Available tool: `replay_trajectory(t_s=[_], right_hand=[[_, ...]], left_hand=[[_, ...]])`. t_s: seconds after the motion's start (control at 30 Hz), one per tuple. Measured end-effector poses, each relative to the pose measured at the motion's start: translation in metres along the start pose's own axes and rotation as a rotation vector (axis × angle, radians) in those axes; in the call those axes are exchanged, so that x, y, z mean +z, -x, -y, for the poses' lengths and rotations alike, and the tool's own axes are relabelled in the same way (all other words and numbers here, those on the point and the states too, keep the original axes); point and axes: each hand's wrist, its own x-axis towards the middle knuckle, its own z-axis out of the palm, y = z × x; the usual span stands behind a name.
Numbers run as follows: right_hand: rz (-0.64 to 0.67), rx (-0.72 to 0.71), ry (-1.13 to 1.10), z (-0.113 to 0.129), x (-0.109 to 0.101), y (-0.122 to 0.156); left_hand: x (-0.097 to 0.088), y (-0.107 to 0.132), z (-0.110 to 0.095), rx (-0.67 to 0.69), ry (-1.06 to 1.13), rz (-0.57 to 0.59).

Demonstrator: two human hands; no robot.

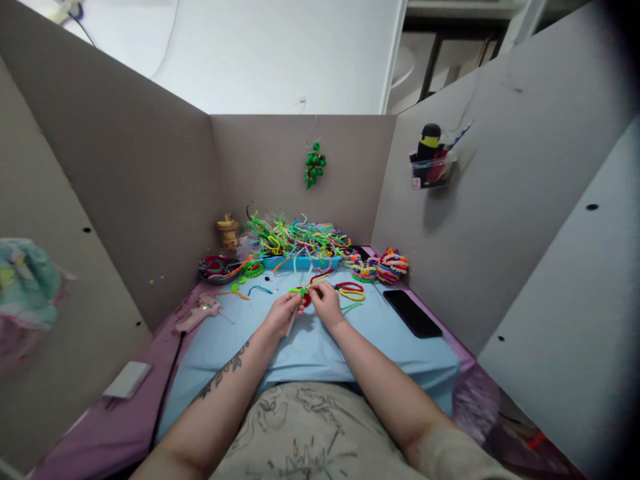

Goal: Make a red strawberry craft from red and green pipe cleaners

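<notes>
My left hand [284, 313] is closed in a pinch on a small green and red craft piece [303, 292], above the middle of the blue cloth [240, 347]. A thin white strip [291, 325] hangs below those fingers. My right hand [326, 303] meets the piece from the other side, fingertips pressed together against it; what exactly they pinch is partly hidden. Just beyond the right hand lie scissors [351, 291] with red and yellow handles. Red and yellow fuzzy stems [320, 276] lie in front of the hands, and a green stem [352, 307] rests to the right.
Behind, a blue tray [273, 263] overflows with colourful pipe cleaners [300, 237]. A pink glue gun [200, 313] with a black cord lies left; a black phone [412, 313] lies right. Coiled stem bundles [393, 265] sit back right. Grey panels [300, 193] enclose three sides.
</notes>
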Motion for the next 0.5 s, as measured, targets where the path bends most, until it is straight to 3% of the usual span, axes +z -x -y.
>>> replay_trajectory(t_s=[0.17,0.5], right_hand=[[0.024,0.165,-0.197,-0.001,0.001,-0.003],[0.244,0.499,-0.754,-0.003,0.003,-0.005]], left_hand=[[0.001,0.003,0.000,0.018,0.005,0.104],[0.005,0.011,-0.006,-0.044,0.012,0.270]])
